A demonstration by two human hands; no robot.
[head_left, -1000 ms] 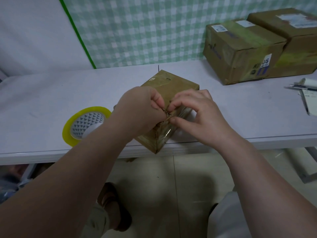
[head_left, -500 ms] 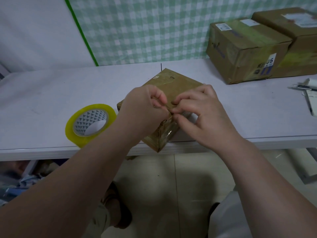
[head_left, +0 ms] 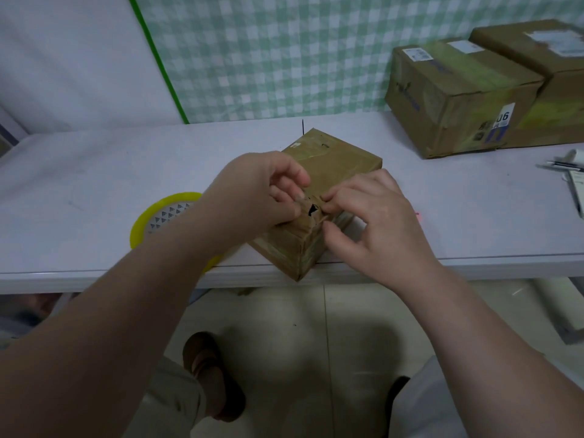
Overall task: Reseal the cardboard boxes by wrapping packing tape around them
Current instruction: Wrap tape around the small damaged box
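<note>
1. Cardboard first: the small box [head_left: 335, 159] sits on the desk [head_left: 94, 172] directly under both sets of fingers. It is turned corner-on to you, with its near corner at the desk's front edge. That angle likely lets you reach the damaged top edge from both sides.
2. Your left hand [head_left: 259, 191] has its fingers [head_left: 286, 184] curled. Thumb and forefinger pinch the torn lip just beside the dark hole [head_left: 313, 209] in the box top.
3. Your right hand [head_left: 376, 216] meets it from the other side. Its fingers [head_left: 344, 191] are bent, the forefinger tip nips the same lip, and the thumb is set against the side face just below. Whether you are pinching cardboard or old tape cannot be told.
4. Gripping from both sides looks like an effort to draw the tear closed and flatten it, so that new tape has a smooth seat. No fresh strip is on this spot yet.
5. The yellow tape roll [head_left: 148, 222] lies flat on the desk to the left of your left fingers, untouched and partly hidden by your forearm. It is near enough to pick up without letting the box shift far.
6. Two larger boxes [head_left: 458, 99] stand side by side, well beyond your right fingers and to their right, clear of your work. A pen [head_left: 564, 165] lies far off to the right.
</note>
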